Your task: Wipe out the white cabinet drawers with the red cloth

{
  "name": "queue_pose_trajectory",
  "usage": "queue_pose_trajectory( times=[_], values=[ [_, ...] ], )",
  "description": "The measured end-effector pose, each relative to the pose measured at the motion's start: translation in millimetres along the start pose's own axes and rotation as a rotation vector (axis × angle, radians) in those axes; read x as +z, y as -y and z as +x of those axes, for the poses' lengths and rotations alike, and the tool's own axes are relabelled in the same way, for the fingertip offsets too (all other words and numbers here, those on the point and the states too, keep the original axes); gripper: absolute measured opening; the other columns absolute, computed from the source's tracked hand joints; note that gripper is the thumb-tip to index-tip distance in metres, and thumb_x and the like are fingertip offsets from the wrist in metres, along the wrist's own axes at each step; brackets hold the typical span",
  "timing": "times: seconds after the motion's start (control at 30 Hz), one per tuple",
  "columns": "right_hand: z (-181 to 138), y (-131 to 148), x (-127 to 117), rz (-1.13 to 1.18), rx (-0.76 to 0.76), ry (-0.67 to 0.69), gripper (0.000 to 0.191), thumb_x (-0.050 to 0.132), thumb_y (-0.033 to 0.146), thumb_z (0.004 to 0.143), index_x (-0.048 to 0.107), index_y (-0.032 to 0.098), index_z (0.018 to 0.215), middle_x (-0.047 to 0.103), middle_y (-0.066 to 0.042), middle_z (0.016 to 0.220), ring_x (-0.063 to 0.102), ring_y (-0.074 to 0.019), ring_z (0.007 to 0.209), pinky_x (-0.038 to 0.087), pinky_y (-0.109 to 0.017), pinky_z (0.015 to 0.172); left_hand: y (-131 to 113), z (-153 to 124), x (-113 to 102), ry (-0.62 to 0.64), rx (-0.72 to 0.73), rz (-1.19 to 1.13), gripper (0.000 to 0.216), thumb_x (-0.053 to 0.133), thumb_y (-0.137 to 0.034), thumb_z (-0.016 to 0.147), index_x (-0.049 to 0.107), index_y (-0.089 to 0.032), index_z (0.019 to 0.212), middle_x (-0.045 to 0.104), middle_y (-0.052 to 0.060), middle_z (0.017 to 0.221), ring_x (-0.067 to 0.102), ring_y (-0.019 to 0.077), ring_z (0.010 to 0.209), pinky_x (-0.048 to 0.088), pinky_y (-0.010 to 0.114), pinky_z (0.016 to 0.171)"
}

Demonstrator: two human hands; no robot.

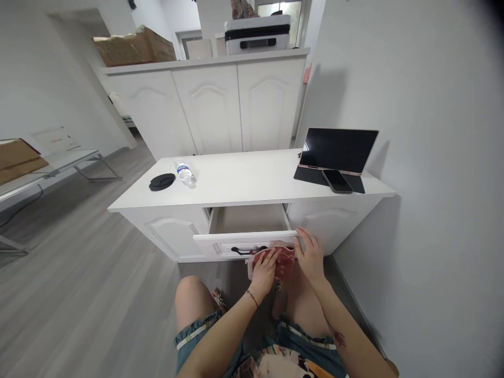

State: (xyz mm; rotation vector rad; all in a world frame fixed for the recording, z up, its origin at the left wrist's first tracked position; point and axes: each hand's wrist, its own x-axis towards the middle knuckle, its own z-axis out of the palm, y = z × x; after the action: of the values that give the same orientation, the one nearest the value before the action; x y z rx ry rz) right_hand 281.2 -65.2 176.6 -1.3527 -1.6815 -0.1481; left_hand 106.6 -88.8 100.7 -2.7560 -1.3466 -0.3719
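Note:
A drawer (pixel 252 218) is pulled out of the white cabinet, its bare inside visible. Against the outside of its front panel (pixel 220 244), just right of the black handle (pixel 238 251), my left hand (pixel 265 270) presses a red and white cloth (pixel 285 268), fingers laid over it. My right hand (pixel 311 254) grips the right end of the drawer front, with fingers over the top edge. The cloth's right side reaches close to that hand; whether its thumb touches the cloth is hidden.
On the white cabinet top (pixel 236 178) lie a plastic bottle (pixel 185 173) and a black round item (pixel 162 181). A tablet (pixel 338 149) stands at the right with a phone (pixel 337 181) before it. A wall (pixel 425 210) rises on the right.

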Motion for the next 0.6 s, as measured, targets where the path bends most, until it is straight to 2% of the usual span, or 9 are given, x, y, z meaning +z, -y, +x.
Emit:
queue_pose_trajectory(
  times=[0.13, 0.23, 0.33, 0.47, 0.6],
  values=[
    [3, 1, 8, -0.061, -0.092, 0.096, 0.035, 0.04, 0.03, 0.094, 0.056, 0.019, 0.123, 0.059, -0.011, 0.125, 0.043, -0.0253, 0.125, 0.037, -0.045, 0.102, 10, -19, 21, 0.004, -0.101, -0.052, 0.047, 0.035, -0.011, 0.087, 0.052, -0.017, 0.13, 0.031, 0.002, 0.152, 0.025, 0.0199, 0.14, 0.025, 0.042, 0.114],
    [1, 2, 10, -0.092, -0.076, 0.105, 0.035, 0.039, 0.029, 0.094, 0.057, 0.018, 0.122, 0.061, -0.01, 0.122, 0.044, -0.0251, 0.124, 0.038, -0.044, 0.101, 20, -35, 30, 0.009, -0.186, -0.103, 0.051, 0.038, -0.008, 0.083, 0.051, -0.019, 0.131, 0.035, 0.003, 0.15, 0.028, 0.0217, 0.139, 0.022, 0.048, 0.114],
    [0, 2, 10, -0.102, -0.057, 0.096, 0.033, 0.039, 0.028, 0.094, 0.058, 0.019, 0.12, 0.062, -0.009, 0.12, 0.045, -0.0244, 0.123, 0.038, -0.043, 0.099, 28, -52, 37, -0.033, -0.351, -0.143, 0.053, 0.04, -0.005, 0.078, 0.054, -0.016, 0.129, 0.042, 0.006, 0.146, 0.03, 0.026, 0.138, 0.018, 0.051, 0.115],
    [0, 4, 11, -0.087, -0.049, 0.08, 0.032, 0.04, 0.027, 0.094, 0.057, 0.018, 0.119, 0.062, -0.01, 0.119, 0.044, -0.0245, 0.123, 0.039, -0.043, 0.099, 36, -72, 48, -0.186, -0.603, -0.239, 0.059, 0.043, 0.0, 0.071, 0.053, -0.01, 0.128, 0.043, 0.013, 0.144, 0.022, 0.0285, 0.141, 0.015, 0.051, 0.116],
    [1, 5, 11, -0.063, -0.045, 0.065, 0.032, 0.04, 0.027, 0.093, 0.057, 0.017, 0.119, 0.062, -0.011, 0.118, 0.044, -0.0252, 0.123, 0.038, -0.045, 0.1, 49, -80, 53, -0.475, -0.863, -0.48, 0.056, 0.046, -0.008, 0.076, 0.046, -0.01, 0.133, 0.027, 0.015, 0.153, 0.014, 0.0267, 0.142, 0.018, 0.046, 0.116]
  ],
)
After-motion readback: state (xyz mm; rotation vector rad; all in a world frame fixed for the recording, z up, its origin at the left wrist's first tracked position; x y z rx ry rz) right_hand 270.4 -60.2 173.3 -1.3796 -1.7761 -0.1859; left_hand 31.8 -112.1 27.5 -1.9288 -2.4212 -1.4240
